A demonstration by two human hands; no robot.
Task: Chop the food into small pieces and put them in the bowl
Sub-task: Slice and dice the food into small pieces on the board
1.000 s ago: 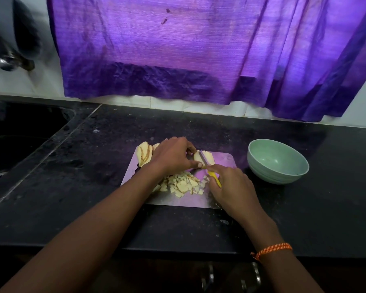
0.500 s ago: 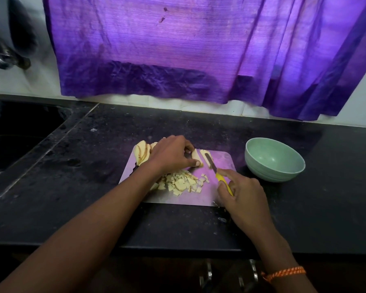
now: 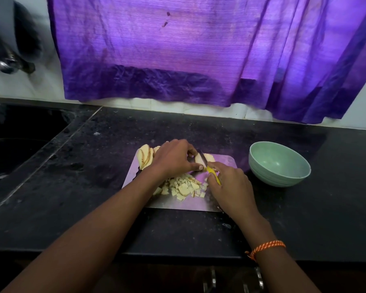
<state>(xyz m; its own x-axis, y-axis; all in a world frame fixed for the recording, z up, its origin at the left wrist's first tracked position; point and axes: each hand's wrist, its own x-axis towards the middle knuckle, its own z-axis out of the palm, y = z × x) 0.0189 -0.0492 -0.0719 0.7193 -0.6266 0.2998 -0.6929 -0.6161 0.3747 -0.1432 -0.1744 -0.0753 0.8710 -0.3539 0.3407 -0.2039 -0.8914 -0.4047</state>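
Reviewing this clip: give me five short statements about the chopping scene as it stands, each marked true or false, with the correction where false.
1. The right hand holds a yellow-handled knife. True.
2. The green bowl already holds chopped pieces. False: no pieces show inside it.
3. The chopped pieces lie on the cutting board, nearer the person than the left hand. True.
4. The bowl stands to the left of the board. False: it stands to the right.
5. Uncut slices lie at the board's far left corner. True.
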